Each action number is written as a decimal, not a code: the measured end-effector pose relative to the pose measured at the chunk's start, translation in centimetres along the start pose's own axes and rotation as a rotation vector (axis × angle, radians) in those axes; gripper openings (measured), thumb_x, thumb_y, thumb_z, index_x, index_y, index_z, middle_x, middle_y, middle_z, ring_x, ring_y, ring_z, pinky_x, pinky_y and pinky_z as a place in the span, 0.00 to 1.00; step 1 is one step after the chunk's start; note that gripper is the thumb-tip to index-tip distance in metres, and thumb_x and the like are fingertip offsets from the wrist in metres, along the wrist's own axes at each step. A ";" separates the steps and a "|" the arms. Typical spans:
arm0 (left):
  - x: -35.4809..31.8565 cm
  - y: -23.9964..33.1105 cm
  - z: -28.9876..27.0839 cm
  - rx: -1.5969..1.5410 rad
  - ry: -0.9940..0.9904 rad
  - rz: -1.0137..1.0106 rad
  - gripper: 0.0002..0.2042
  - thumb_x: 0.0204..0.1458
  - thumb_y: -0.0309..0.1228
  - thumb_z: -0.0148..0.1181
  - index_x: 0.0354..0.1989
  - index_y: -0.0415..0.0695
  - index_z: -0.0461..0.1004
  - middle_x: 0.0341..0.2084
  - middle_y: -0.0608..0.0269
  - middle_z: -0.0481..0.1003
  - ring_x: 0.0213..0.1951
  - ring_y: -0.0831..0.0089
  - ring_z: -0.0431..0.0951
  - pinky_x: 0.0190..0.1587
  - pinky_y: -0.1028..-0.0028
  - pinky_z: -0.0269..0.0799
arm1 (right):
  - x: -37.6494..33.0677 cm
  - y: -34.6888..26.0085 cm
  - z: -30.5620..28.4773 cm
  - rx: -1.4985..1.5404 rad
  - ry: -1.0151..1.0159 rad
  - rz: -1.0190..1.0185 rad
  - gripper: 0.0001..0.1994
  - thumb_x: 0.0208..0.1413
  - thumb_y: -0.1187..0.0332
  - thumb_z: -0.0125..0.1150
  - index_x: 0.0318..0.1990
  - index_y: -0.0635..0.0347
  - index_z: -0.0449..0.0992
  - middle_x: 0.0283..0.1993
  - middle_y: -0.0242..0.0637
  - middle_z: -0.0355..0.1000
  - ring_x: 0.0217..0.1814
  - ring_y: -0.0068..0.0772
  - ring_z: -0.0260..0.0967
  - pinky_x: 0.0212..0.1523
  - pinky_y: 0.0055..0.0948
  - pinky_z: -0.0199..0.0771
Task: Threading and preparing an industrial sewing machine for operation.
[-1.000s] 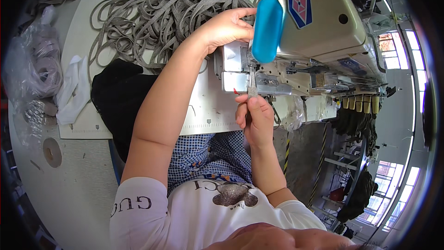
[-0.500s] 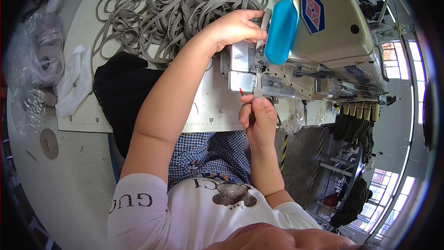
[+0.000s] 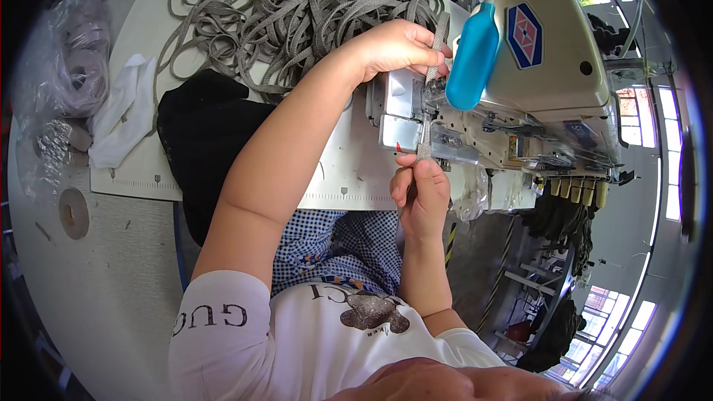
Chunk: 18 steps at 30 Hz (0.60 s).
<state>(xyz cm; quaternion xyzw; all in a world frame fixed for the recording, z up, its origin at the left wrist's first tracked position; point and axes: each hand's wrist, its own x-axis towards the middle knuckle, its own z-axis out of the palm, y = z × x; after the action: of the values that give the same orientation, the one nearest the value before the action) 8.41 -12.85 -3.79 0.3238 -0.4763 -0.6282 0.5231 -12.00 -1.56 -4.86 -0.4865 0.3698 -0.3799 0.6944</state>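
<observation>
A flat grey woven cord runs through the needle area of a beige sewing machine. Behind that area, my left hand pinches the cord between thumb and fingers. On the near side, just off the machine's metal plate, my right hand grips the cord's near part, thumb on top and fingers curled. The stretch between both hands looks fairly straight, partly hidden by machine parts. A large tangled pile of the same grey cord lies beyond my left forearm.
A blue paddle-shaped piece hangs at the machine's front, close to my left fingers. Black cloth lies under my left forearm, beside a white cloth. Clear plastic bags with rolls stand at far left.
The view has shifted slightly, so the machine and both hands appear further right. Both hands keep their hold on the cord, with little visible change against the machine.
</observation>
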 end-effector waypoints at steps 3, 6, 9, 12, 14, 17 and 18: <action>0.0 0.1 0.0 0.009 0.011 0.008 0.15 0.51 0.29 0.55 0.45 0.35 0.70 0.35 0.56 0.77 0.38 0.75 0.77 0.43 0.79 0.70 | 0.0 0.0 0.0 -0.009 0.005 -0.003 0.15 0.62 0.63 0.43 0.37 0.68 0.72 0.15 0.34 0.65 0.14 0.20 0.53 0.19 0.19 0.55; 0.0 0.2 0.0 0.027 0.015 -0.017 0.15 0.51 0.30 0.56 0.45 0.35 0.71 0.35 0.56 0.77 0.38 0.75 0.77 0.43 0.79 0.70 | 0.0 0.0 0.0 -0.015 0.009 -0.006 0.15 0.62 0.63 0.43 0.37 0.68 0.72 0.15 0.34 0.64 0.13 0.20 0.53 0.18 0.19 0.54; 0.0 0.0 0.0 -0.006 0.017 -0.030 0.14 0.51 0.31 0.56 0.43 0.35 0.71 0.34 0.57 0.77 0.38 0.75 0.77 0.43 0.79 0.70 | 0.0 0.1 -0.1 -0.019 0.010 -0.010 0.15 0.62 0.63 0.43 0.37 0.67 0.72 0.14 0.33 0.63 0.13 0.19 0.52 0.17 0.19 0.53; 0.0 0.0 0.0 -0.015 0.022 -0.035 0.14 0.51 0.32 0.56 0.42 0.35 0.72 0.34 0.58 0.77 0.37 0.76 0.77 0.42 0.79 0.70 | 0.1 0.1 -0.1 -0.027 0.002 -0.006 0.15 0.62 0.63 0.43 0.37 0.67 0.72 0.12 0.32 0.61 0.12 0.18 0.51 0.17 0.19 0.51; 0.0 0.0 0.0 -0.002 0.032 -0.030 0.13 0.51 0.33 0.56 0.39 0.36 0.74 0.33 0.59 0.77 0.36 0.78 0.77 0.42 0.80 0.70 | 0.0 0.0 0.0 -0.031 0.011 -0.006 0.15 0.62 0.63 0.43 0.36 0.66 0.72 0.12 0.31 0.61 0.12 0.18 0.50 0.17 0.19 0.51; 0.0 0.0 0.0 0.020 0.038 -0.041 0.12 0.51 0.34 0.56 0.38 0.38 0.75 0.33 0.61 0.77 0.34 0.80 0.76 0.41 0.81 0.70 | 0.0 -0.1 0.1 -0.037 0.024 -0.006 0.15 0.62 0.63 0.43 0.36 0.66 0.72 0.12 0.31 0.60 0.12 0.18 0.50 0.17 0.19 0.51; 0.0 0.0 0.0 0.031 0.045 -0.046 0.12 0.51 0.34 0.56 0.37 0.38 0.75 0.33 0.62 0.78 0.34 0.81 0.76 0.40 0.81 0.70 | 0.0 -0.1 0.1 -0.042 0.025 -0.005 0.15 0.62 0.63 0.43 0.36 0.66 0.72 0.12 0.30 0.60 0.12 0.18 0.50 0.17 0.19 0.51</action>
<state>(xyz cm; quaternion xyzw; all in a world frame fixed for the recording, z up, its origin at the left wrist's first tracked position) 8.37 -12.81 -3.79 0.3567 -0.4668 -0.6251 0.5139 -11.93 -1.51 -4.78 -0.4973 0.3851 -0.3797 0.6785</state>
